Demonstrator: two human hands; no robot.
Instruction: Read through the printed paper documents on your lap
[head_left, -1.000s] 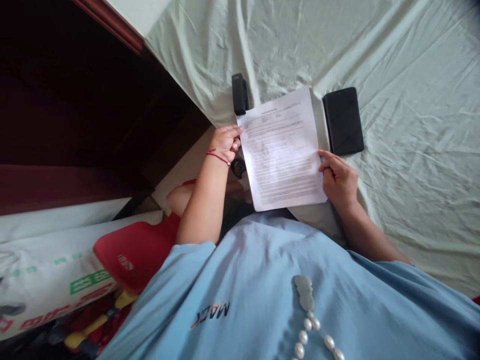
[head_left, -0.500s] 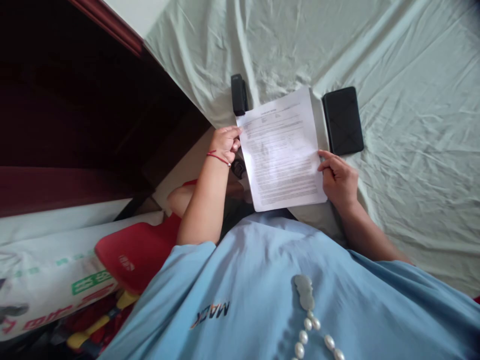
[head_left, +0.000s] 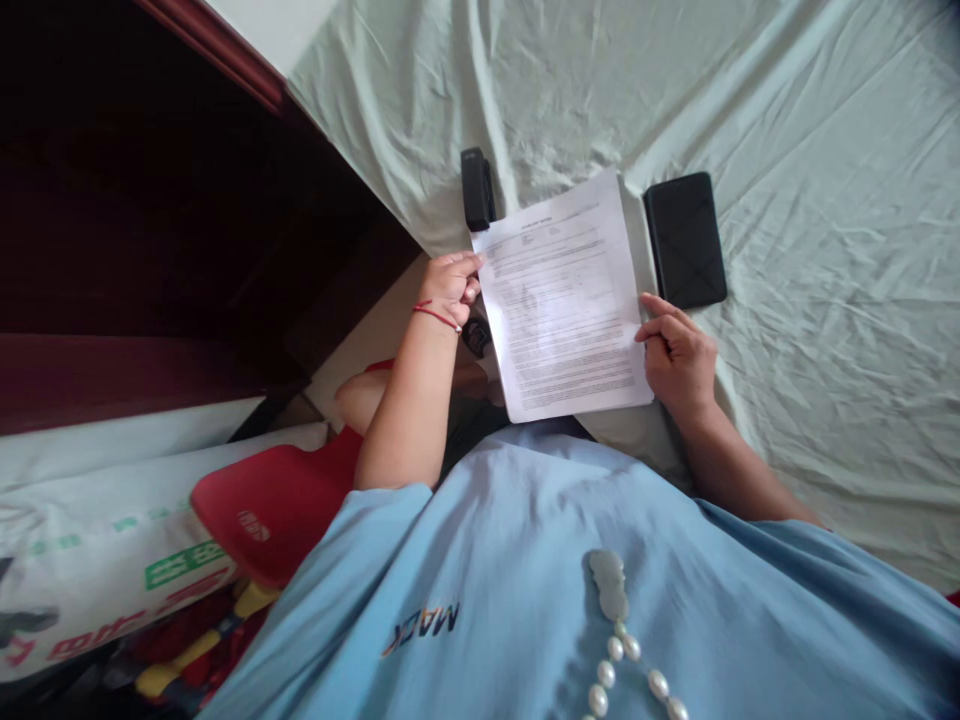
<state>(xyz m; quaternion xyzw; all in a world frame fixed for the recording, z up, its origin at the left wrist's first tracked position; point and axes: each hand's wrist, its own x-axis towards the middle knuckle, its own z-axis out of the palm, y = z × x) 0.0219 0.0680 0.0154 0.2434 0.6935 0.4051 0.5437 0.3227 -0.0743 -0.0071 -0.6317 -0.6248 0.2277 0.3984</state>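
Observation:
A printed sheet of paper (head_left: 566,300) is held up over the edge of a bed covered in a pale green sheet (head_left: 787,150). My left hand (head_left: 452,285) pinches the paper's left edge; a red string circles that wrist. My right hand (head_left: 677,350) grips the paper's right edge with thumb and curled fingers. A small black stapler (head_left: 477,188) lies on the sheet just above the paper's top left corner. A black phone (head_left: 685,240) lies flat just right of the paper's top right corner.
Dark wooden furniture (head_left: 150,180) fills the upper left. A red plastic stool (head_left: 262,510) and a printed white sack (head_left: 90,570) sit at lower left. My light blue shirt (head_left: 525,600) and a pearl necklace (head_left: 630,660) fill the bottom.
My right hand has shifted very slightly up along the paper's right edge. The paper, stapler and phone stay where they were.

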